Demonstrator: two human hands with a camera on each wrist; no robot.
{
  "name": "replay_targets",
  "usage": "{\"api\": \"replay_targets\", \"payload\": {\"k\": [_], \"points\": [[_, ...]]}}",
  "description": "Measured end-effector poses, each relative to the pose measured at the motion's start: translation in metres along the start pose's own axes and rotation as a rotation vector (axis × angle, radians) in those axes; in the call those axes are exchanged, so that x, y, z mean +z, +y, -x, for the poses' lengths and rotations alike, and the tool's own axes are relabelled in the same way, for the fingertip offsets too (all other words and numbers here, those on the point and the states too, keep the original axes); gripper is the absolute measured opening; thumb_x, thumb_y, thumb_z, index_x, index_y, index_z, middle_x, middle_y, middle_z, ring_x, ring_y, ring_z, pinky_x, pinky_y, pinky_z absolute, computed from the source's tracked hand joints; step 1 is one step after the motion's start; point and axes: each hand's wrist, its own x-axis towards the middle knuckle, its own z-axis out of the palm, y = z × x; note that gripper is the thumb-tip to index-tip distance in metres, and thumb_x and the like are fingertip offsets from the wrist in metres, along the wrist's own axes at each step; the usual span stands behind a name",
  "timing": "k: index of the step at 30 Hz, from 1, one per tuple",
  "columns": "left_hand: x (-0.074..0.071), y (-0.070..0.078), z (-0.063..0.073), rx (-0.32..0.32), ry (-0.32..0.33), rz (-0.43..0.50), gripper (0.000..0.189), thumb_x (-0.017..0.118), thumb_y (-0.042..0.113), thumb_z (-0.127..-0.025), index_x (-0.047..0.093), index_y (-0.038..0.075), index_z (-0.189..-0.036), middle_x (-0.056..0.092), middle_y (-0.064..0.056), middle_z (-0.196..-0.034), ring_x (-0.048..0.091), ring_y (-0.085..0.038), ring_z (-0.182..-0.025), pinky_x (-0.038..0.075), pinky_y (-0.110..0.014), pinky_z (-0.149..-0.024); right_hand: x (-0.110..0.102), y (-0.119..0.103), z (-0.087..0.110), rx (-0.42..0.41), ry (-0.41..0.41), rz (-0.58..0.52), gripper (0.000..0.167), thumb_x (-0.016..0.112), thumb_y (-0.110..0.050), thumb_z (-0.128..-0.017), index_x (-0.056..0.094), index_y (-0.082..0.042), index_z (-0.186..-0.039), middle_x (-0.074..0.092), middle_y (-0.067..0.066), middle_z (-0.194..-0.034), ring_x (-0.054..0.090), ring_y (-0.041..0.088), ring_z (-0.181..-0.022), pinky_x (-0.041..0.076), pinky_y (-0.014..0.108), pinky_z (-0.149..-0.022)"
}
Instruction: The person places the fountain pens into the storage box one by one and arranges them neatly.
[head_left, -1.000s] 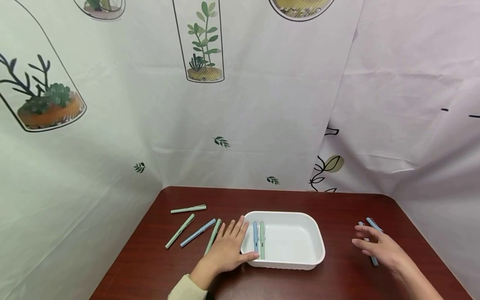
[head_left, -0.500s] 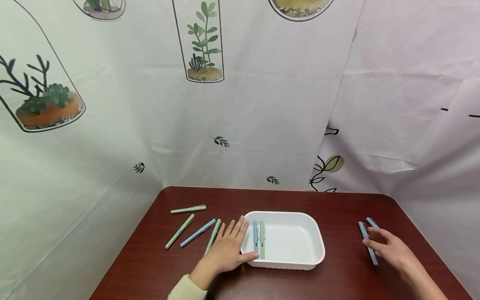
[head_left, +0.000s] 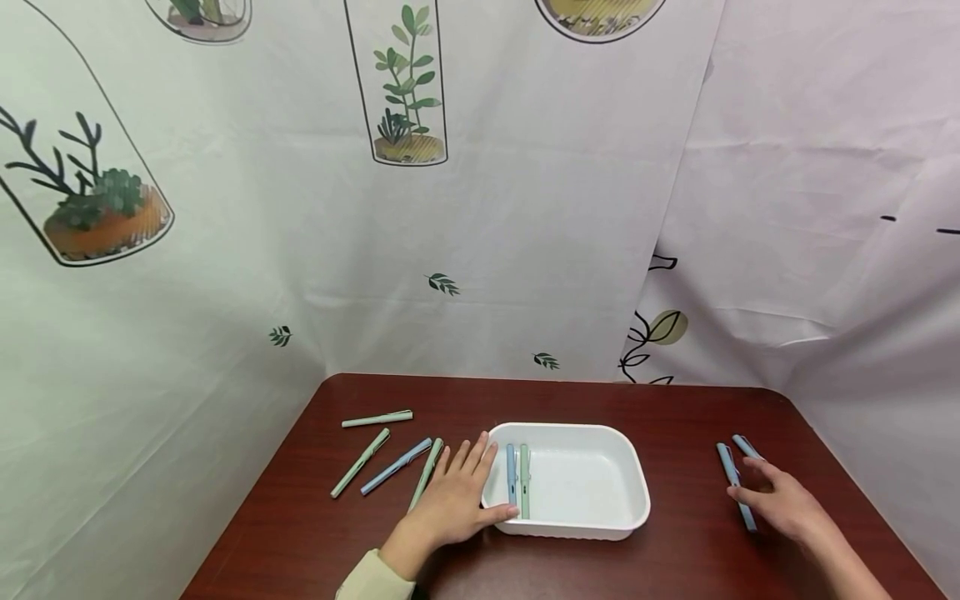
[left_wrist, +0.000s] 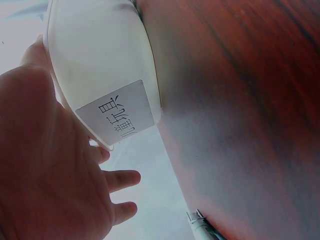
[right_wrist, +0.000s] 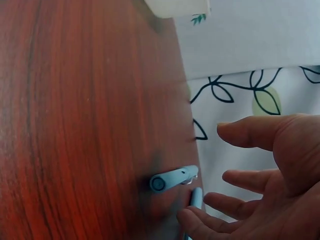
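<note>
My left hand (head_left: 452, 500) rests with spread, straight fingers on the left rim of a white plastic tray (head_left: 600, 479). Inside the tray, a blue pen (head_left: 512, 471) and a green pen (head_left: 525, 483) lie side by side near the left wall. On the right, my right hand (head_left: 786, 504) hovers with parted fingers over two blue pens. The nearer blue pen (head_left: 727, 462) lies by the thumb; the farther blue pen (head_left: 746, 446) is partly hidden behind the fingers. In the right wrist view, a gap shows between the hand and the closer pen (right_wrist: 172, 179).
Left of the tray lie green pens (head_left: 360, 463), a blue pen (head_left: 396, 467) and another green pen (head_left: 426, 475) partly covered by the left hand. A further green pen (head_left: 377, 418) lies behind them. Printed cloth (head_left: 480, 217) hangs behind the dark red table (head_left: 675, 417).
My right hand has shifted right and slightly toward me, uncovering more of the nearer blue pen. The left hand, tray and pens have stayed in place.
</note>
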Motion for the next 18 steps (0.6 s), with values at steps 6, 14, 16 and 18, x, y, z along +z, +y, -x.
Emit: {"api": "replay_targets", "payload": {"k": [6, 14, 16, 18], "points": [[0.0, 0.0, 0.0, 0.002, 0.003, 0.003, 0.099, 0.05, 0.075, -0.091, 0.029, 0.008, -0.16, 0.023, -0.014, -0.167, 0.03, -0.041, -0.149, 0.021, -0.064, -0.118, 0.004, 0.006, -0.008, -0.037, 0.019, 0.1, 0.085, 0.071, -0.037, -0.093, 0.034, 0.02, -0.143, 0.032, 0.051, -0.14, 0.034, 0.066, -0.128, 0.044, 0.065, -0.093], [-0.001, 0.001, 0.0, 0.004, 0.003, 0.009, 0.097, 0.052, 0.073, -0.092, 0.029, 0.009, -0.16, 0.023, -0.014, -0.167, 0.03, -0.041, -0.149, 0.021, -0.064, -0.118, 0.006, 0.009, -0.012, 0.001, 0.018, 0.176, 0.086, 0.071, -0.043, -0.091, 0.037, 0.017, -0.142, 0.033, 0.051, -0.135, 0.035, 0.07, -0.121, 0.042, 0.068, -0.091], [-0.001, 0.001, 0.0, 0.005, 0.004, 0.007, 0.097, 0.052, 0.073, -0.092, 0.029, 0.008, -0.16, 0.023, -0.014, -0.167, 0.03, -0.041, -0.149, 0.021, -0.064, -0.118, 0.006, 0.008, -0.013, 0.002, 0.019, 0.189, 0.084, 0.071, -0.042, -0.091, 0.039, 0.018, -0.141, 0.036, 0.05, -0.132, 0.036, 0.07, -0.118, 0.042, 0.068, -0.091], [-0.001, 0.001, 0.0, 0.006, 0.006, 0.007, 0.097, 0.052, 0.073, -0.092, 0.029, 0.008, -0.16, 0.024, -0.014, -0.167, 0.03, -0.041, -0.149, 0.021, -0.064, -0.118, 0.007, 0.008, -0.014, -0.004, 0.021, 0.194, 0.08, 0.071, -0.039, -0.091, 0.041, 0.019, -0.138, 0.043, 0.047, -0.126, 0.042, 0.065, -0.114, 0.043, 0.065, -0.089]]}}
